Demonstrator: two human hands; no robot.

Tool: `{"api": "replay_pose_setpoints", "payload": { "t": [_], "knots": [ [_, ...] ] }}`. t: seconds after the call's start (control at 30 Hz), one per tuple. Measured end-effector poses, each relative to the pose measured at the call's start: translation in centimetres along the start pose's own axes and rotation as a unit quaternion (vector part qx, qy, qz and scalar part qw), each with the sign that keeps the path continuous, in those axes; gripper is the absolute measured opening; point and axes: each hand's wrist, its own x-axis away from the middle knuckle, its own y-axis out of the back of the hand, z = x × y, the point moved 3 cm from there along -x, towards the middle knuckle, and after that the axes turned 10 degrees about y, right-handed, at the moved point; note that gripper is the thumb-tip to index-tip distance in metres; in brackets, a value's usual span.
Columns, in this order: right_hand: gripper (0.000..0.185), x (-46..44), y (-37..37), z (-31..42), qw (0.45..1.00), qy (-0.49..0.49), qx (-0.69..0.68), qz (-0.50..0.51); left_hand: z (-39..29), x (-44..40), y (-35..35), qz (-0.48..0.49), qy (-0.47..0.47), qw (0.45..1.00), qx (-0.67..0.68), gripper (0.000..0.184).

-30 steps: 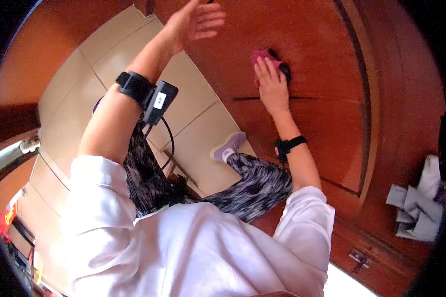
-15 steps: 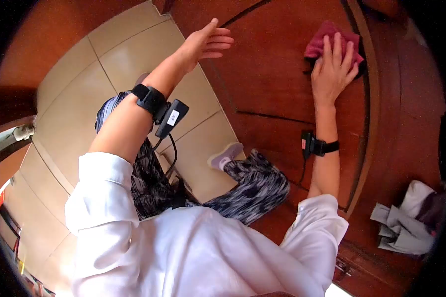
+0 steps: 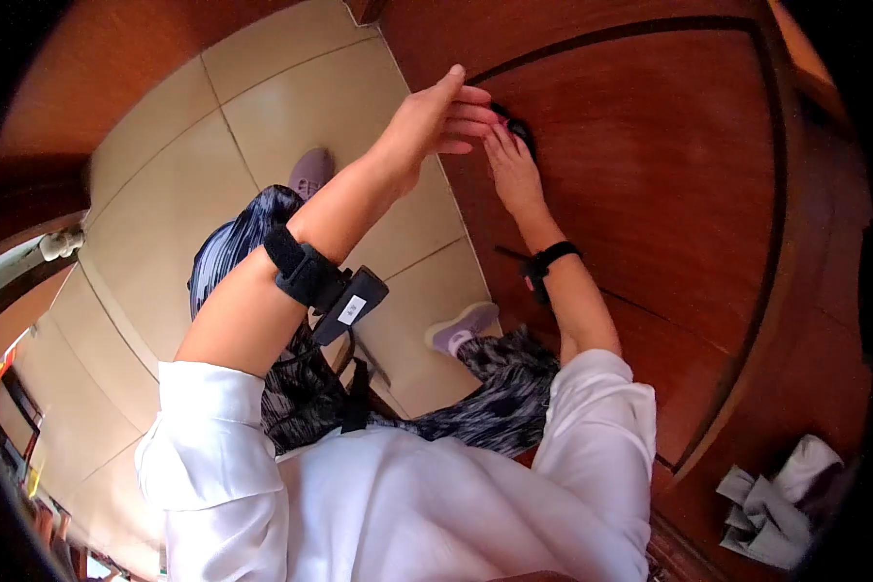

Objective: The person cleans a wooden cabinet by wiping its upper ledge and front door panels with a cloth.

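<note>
My left hand (image 3: 441, 118) is open in the air, fingers stretched out and thumb up, with nothing in it. Its fingertips come close to my right hand (image 3: 516, 177) in the view; whether they touch I cannot tell. My right hand lies with extended fingers against the reddish-brown wooden panel (image 3: 640, 175), near its left edge. Under its fingertips shows a sliver of the dark pink cloth (image 3: 502, 120), which the hand presses to the wood; most of it is hidden. A dark patch borders the fingers there.
Beige floor tiles (image 3: 291, 73) lie left of the panel, with my purple-grey shoes (image 3: 464, 328) on them. Grey and white cloths (image 3: 771, 509) lie in a heap at lower right. A black strapped device (image 3: 352, 306) with a cable sits on my left forearm.
My right hand has slid with the cloth from the panel's right side to its left edge. My left hand has shifted slightly right and down in the view, still open.
</note>
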Motion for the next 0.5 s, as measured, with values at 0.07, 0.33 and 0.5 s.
{"api": "replay_pose_setpoints", "payload": {
  "t": [0.07, 0.33, 0.5],
  "knots": [
    [0.053, 0.0, 0.3, -0.3, 0.999, 0.020, -0.035, 0.005, -0.6, 0.4, -0.4, -0.001, 0.002, 1.000, -0.002, 0.062],
    [0.052, -1.3, 7.4, -7.8, 0.971, -0.148, -0.005, -0.190, -0.5, 0.5, -1.1, 0.005, -0.005, 1.000, 0.000, 0.059],
    [0.052, -5.3, 5.8, -6.6, 0.971, -0.143, -0.002, -0.193, -0.9, 0.9, -1.1, -0.025, -0.034, 0.998, 0.036, 0.057]
  ]
}}
